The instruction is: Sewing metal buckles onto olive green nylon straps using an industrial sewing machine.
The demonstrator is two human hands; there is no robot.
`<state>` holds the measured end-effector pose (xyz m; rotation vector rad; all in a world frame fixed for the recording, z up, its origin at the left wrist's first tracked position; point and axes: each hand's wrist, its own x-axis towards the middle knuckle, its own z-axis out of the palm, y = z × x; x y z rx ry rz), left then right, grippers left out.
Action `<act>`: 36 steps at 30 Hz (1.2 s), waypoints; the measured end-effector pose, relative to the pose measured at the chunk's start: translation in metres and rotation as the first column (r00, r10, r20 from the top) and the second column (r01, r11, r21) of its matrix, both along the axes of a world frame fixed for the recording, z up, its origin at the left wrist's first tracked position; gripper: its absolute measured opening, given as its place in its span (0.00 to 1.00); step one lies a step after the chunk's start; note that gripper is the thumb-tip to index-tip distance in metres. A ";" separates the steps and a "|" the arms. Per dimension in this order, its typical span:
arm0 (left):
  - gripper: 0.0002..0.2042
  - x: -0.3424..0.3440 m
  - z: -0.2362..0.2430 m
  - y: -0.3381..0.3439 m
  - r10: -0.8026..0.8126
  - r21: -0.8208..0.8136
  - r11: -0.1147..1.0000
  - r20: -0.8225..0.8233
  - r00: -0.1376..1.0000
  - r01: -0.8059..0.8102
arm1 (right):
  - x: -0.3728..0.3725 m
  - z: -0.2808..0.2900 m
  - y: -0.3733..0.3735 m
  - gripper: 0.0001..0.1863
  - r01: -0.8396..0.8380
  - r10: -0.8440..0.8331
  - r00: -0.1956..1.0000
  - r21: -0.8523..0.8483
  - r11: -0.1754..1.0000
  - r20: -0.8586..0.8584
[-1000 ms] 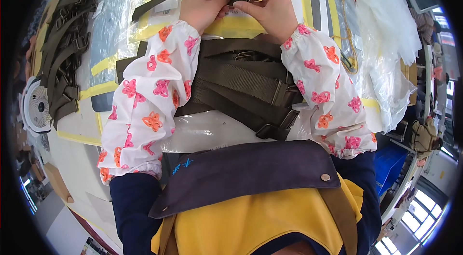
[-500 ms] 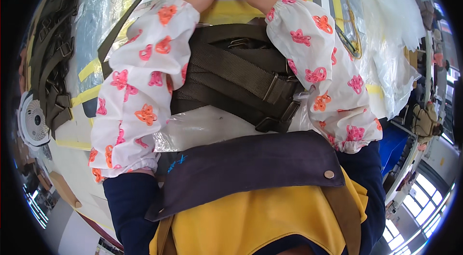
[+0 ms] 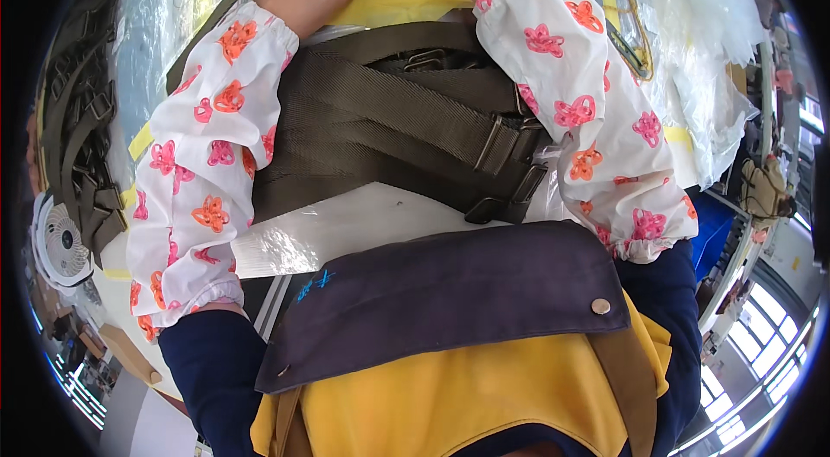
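Windows (image 3: 762, 306) glare brightly near the warped rim.

Webbing strap (image 3: 206, 31): dark olive, narrow, single length; slanted down and left from top edge of view in shallow bow, upper part cut off by that edge. Strap bundle (image 3: 380, 124): same dark olive, wider bands with diagonal weave, stacked flat in overlapping folds at mid-view, fanned toward left; dark metal buckles (image 3: 493, 144) clustered at right end, another near upper edge.
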<state>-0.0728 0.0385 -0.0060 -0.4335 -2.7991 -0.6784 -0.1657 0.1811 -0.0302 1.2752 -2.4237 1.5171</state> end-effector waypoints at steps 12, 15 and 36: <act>0.13 0.015 -0.024 -0.033 -0.162 -0.067 0.983 0.111 0.981 0.170 | 0.007 -0.002 0.012 0.26 -0.142 0.154 0.987 0.201 0.969 -0.047; 0.15 0.023 -0.017 -0.036 -0.124 -0.016 0.992 0.144 0.982 0.128 | 0.009 -0.002 0.011 0.27 -0.151 0.176 0.975 0.176 0.973 -0.136; 0.10 0.035 -0.018 -0.032 0.006 -0.197 0.980 0.034 0.999 0.001 | 0.018 0.011 0.005 0.18 -0.163 0.344 0.846 0.418 0.894 -0.407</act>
